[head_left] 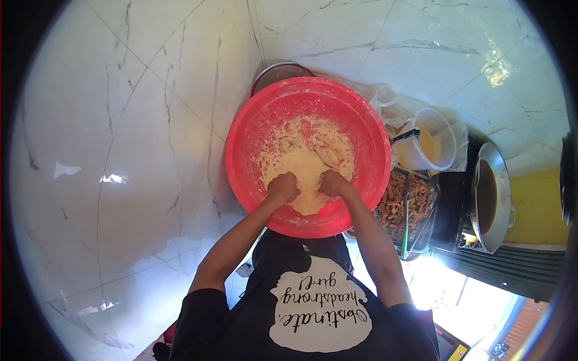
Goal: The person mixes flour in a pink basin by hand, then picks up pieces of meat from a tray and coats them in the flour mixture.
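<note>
A wide red plastic basin point(247, 129) holds a heap of pale flour point(304, 165), with loose clumps spread up its far side. My left hand point(284, 186) is curled into the near left part of the heap. Opposite it, my right hand point(331, 182) is also closed in the flour, a short gap away. The fingertips of both hands are buried, so anything else inside them is hidden. Several elongated flour-coated pieces point(327, 154) lie just beyond my right hand.
To the right stand a clear tub point(444, 147) with yellowish liquid and a dark handle, a glass dish point(435, 201) of brown strips with green-handled tongs point(406, 216), and a wide metal pan point(503, 204) of brown liquid. Marbled tile walls point(162, 108) rise close to the basin.
</note>
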A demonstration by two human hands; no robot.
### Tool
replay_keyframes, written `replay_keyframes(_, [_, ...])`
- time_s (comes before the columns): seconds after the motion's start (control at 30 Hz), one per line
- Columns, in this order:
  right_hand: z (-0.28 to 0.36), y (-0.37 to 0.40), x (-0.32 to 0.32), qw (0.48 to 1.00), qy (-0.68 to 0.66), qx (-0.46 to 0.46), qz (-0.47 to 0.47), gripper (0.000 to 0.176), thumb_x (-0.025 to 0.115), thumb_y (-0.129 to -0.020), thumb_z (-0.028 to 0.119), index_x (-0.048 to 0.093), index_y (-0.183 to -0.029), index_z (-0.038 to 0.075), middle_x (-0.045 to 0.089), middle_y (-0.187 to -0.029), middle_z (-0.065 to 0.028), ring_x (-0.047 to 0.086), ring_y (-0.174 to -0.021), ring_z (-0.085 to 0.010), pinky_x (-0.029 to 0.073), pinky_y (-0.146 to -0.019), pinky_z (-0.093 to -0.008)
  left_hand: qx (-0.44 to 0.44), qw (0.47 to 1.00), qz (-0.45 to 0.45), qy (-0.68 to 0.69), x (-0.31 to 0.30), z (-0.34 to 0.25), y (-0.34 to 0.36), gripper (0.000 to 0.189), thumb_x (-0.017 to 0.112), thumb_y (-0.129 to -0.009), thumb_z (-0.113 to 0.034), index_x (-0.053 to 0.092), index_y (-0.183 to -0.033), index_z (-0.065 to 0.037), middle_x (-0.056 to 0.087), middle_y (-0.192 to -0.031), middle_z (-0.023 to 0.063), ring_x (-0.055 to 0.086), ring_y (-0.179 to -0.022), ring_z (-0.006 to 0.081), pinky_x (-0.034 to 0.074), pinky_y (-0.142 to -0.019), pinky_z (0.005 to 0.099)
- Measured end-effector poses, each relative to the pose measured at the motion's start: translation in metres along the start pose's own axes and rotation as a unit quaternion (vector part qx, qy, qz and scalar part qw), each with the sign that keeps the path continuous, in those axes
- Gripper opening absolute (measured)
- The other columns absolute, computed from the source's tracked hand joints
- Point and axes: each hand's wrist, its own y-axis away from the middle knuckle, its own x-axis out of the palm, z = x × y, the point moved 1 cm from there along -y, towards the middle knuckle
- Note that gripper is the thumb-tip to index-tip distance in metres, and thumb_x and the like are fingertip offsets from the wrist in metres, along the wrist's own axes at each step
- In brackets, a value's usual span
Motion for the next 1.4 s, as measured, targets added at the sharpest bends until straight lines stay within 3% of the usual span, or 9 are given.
replay_keyframes(0.17, [-0.001,0.0,-0.006,0.997,-0.074,-0.01,0.014,0.023,0.068,-0.066,0.014,0.063,-0.086,0.004,0.064,-0.085,-0.0135,0.061,-0.082,-0.0255,0.048,-0.072,-0.0327,0.079,0.986,-0.066,0.128,0.002,0.013,-0.012,0.029,0.068,-0.07,-0.018,0.062,-0.095,-0.005,0.065,-0.085,0.014,0.063,-0.079,0.0226,0.048,-0.072,0.0334])
replay_keyframes(0.33, [0.01,0.011,-0.024,0.988,-0.136,-0.021,-0.071,0.016,0.065,-0.069,0.011,0.065,-0.083,0.002,0.065,-0.077,-0.0095,0.061,-0.068,-0.0151,0.048,-0.064,-0.0265,0.105,0.892,-0.027,0.438,0.011,0.023,-0.032,0.024,0.063,-0.077,-0.014,0.061,-0.098,-0.003,0.064,-0.088,0.0056,0.059,-0.08,0.0116,0.045,-0.068,0.0284])
replay_keyframes(0.43, [0.005,0.008,-0.025,0.933,-0.359,-0.007,0.011,0.013,0.064,-0.071,0.007,0.065,-0.082,0.001,0.063,-0.074,-0.0077,0.058,-0.062,-0.0119,0.048,-0.06,-0.0245,0.033,0.878,0.026,0.477,-0.009,0.011,-0.016,0.022,0.063,-0.078,-0.015,0.061,-0.099,-0.008,0.063,-0.092,0.0016,0.059,-0.083,0.0115,0.042,-0.069,0.0276])
replay_keyframes(0.67, [0.019,0.022,-0.038,0.97,-0.229,-0.061,-0.061,0.017,0.063,-0.073,0.004,0.059,-0.089,0.001,0.061,-0.071,-0.0041,0.056,-0.058,-0.0092,0.044,-0.052,-0.0221,-0.031,0.852,0.029,0.521,-0.014,0.008,-0.013,0.022,0.064,-0.08,-0.02,0.06,-0.099,-0.011,0.063,-0.093,0.001,0.06,-0.086,0.011,0.039,-0.073,0.0287])
replay_keyframes(0.77, [0.019,0.02,-0.04,0.916,-0.402,0.012,0.016,0.02,0.063,-0.073,0.004,0.058,-0.093,0.003,0.061,-0.072,-0.0034,0.055,-0.058,-0.0094,0.042,-0.049,-0.0217,-0.032,0.832,0.028,0.553,-0.01,0.01,-0.016,0.021,0.064,-0.08,-0.019,0.061,-0.098,-0.008,0.063,-0.095,0.0026,0.059,-0.086,0.0106,0.04,-0.073,0.0284])
replay_keyframes(0.87, [0.011,0.01,-0.035,0.902,-0.411,-0.024,-0.129,0.019,0.063,-0.075,0.006,0.058,-0.093,0.003,0.061,-0.071,-0.0037,0.054,-0.055,-0.0097,0.04,-0.047,-0.0225,0.053,0.826,-0.067,0.557,0.001,0.011,-0.028,0.021,0.062,-0.081,-0.016,0.061,-0.098,-0.005,0.063,-0.095,0.0051,0.059,-0.086,0.0116,0.042,-0.074,0.0272])
replay_keyframes(1.03, [0.041,-0.003,-0.003,0.691,-0.596,0.209,-0.352,0.011,0.061,-0.076,0.009,0.06,-0.085,0.002,0.061,-0.07,-0.0054,0.055,-0.058,-0.011,0.042,-0.049,-0.0248,-0.186,0.727,-0.325,0.575,0.014,-0.017,-0.029,0.021,0.062,-0.079,-0.015,0.063,-0.095,-0.001,0.065,-0.086,0.0117,0.06,-0.076,0.0194,0.046,-0.072,0.0266])
replay_keyframes(1.17, [0.064,-0.009,0.029,0.708,-0.52,0.222,-0.423,0.011,0.062,-0.076,0.01,0.061,-0.083,0.002,0.061,-0.072,-0.0061,0.057,-0.063,-0.0131,0.045,-0.055,-0.0266,-0.145,0.751,-0.387,0.515,0.032,-0.038,-0.023,0.023,0.063,-0.077,-0.018,0.062,-0.093,-0.001,0.065,-0.084,0.0138,0.062,-0.076,0.0212,0.047,-0.069,0.0299])
replay_keyframes(1.4, [0.082,0.009,0.01,0.7,-0.525,0.221,-0.43,0.009,0.061,-0.076,0.009,0.062,-0.082,0.002,0.064,-0.077,-0.0083,0.059,-0.069,-0.0169,0.046,-0.066,-0.0287,-0.257,0.785,-0.314,0.467,0.01,-0.052,0.0,0.022,0.068,-0.073,-0.018,0.064,-0.092,-0.007,0.065,-0.087,0.0087,0.061,-0.079,0.018,0.046,-0.072,0.0299])
